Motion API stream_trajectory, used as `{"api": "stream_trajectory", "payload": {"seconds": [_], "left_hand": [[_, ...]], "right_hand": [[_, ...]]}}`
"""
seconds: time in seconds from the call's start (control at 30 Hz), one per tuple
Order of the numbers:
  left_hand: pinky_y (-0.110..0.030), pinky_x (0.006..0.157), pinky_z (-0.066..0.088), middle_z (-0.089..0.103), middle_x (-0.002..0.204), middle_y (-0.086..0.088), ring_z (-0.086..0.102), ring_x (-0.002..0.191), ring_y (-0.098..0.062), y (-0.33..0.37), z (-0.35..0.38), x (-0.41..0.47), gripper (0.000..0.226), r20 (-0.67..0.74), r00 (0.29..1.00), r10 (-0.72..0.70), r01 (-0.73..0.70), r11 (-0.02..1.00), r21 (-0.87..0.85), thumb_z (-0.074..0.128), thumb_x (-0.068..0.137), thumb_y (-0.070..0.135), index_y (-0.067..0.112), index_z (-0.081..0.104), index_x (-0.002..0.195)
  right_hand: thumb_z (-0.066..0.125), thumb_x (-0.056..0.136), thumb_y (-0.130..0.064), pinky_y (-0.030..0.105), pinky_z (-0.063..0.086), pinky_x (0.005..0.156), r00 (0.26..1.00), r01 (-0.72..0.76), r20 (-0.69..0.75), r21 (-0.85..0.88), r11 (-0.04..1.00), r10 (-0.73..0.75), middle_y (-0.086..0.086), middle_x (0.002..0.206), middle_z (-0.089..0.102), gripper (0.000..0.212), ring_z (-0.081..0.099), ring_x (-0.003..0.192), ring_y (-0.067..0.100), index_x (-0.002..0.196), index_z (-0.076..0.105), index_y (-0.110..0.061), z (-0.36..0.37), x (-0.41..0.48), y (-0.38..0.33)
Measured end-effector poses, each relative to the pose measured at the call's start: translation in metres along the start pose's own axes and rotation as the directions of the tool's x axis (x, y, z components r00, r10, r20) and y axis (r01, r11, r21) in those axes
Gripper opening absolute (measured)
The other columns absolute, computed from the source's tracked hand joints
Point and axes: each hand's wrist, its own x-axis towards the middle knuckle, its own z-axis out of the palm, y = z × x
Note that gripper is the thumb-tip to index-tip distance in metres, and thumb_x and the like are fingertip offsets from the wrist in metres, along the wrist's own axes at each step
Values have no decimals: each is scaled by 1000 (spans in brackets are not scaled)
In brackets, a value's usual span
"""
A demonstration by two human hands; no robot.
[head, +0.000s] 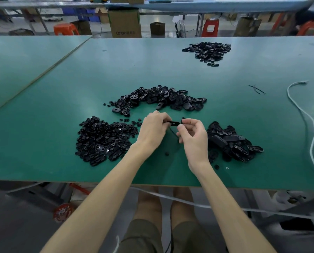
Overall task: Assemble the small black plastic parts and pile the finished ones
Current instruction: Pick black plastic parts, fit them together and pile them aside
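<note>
- Over the near tabletop (43, 143), the left hand (153, 130) and right hand (194, 137) are pinching one black oval part (174, 123) between them.
- Its long axis is running left to right, hand to hand; the right fingers (188, 121) are curling over its right end, likely pressing a piece in.
- Loose-part heaps are lying at left (101, 139) and right (232, 141).
- Farther off are lying a middle heap (161, 97) and a far pile (207, 51).
</note>
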Motion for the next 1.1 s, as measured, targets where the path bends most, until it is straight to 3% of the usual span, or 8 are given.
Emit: {"api": "stream_trajectory", "payload": {"seconds": [0.1,0.17,0.33,0.47,0.57,0.63,0.77,1.1], "left_hand": [[-17,77,41,57,89,9,55,81,-7,-3,-6,-6,11,-26,1000,15,-18,992,-125,68,97,12,15,76,104],[-9,75,40,57,89,11,58,81,-8,-5,-10,-10,10,-50,996,70,-77,987,-139,70,96,12,16,76,103],[-7,74,39,62,96,7,60,82,-5,-9,-21,-15,13,-21,979,201,-201,962,-183,74,92,9,17,78,102],[-23,82,49,64,105,6,62,87,-9,-19,-36,-9,21,13,992,123,-121,988,-91,72,93,9,20,75,111],[-31,91,53,63,111,1,61,90,-14,-32,-48,-4,23,-77,996,-39,41,999,22,62,99,6,13,72,118],[-32,92,52,61,110,0,59,92,-16,-40,-51,-3,23,-60,994,-90,95,992,79,60,101,5,12,71,118],[-35,91,49,62,109,-2,57,98,-20,-42,-48,-6,17,30,996,-90,84,985,147,64,100,13,15,75,113],[-40,95,50,60,110,-3,56,107,-23,-35,-42,-7,9,37,994,-107,99,978,184,68,98,16,15,75,103]], "right_hand": [[61,103,-18,25,54,65,1000,2,-6,6,1000,-2,0,92,70,7,68,72,5,110,64,-20,0,0,-1],[60,105,-22,28,54,66,1000,-4,14,-2,1000,4,0,88,71,6,68,71,8,107,65,-20,1,0,-2],[59,106,-23,28,53,55,996,-38,80,58,998,33,4,81,75,14,74,69,23,105,62,-10,2,-3,-6],[62,102,-5,26,53,56,996,-27,91,54,998,22,9,88,73,5,74,70,20,106,59,-6,0,-5,-5],[62,101,-2,25,53,58,996,-25,91,64,998,19,9,91,73,13,73,71,17,112,58,-7,0,-4,-6],[63,100,-3,24,53,60,994,-20,108,46,999,15,6,89,75,15,74,72,16,113,61,-10,1,-3,-6],[65,99,-3,23,53,59,993,-13,122,15,1000,11,4,86,76,12,74,71,15,105,67,-13,2,-3,-4],[65,99,-3,22,52,59,992,-17,122,-10,1000,18,6,87,76,10,72,69,13,106,67,-10,0,-3,-5]]}}
